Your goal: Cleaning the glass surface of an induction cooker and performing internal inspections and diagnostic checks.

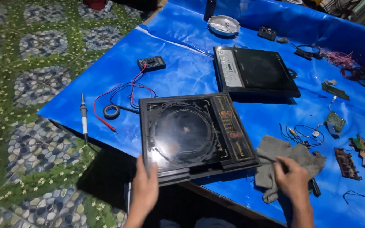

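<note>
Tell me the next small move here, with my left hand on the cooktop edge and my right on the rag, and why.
Probably lift the grey rag with the right hand and wipe the near cooktop: its black glass looks smeared, and the left hand already steadies its near edge.
</note>
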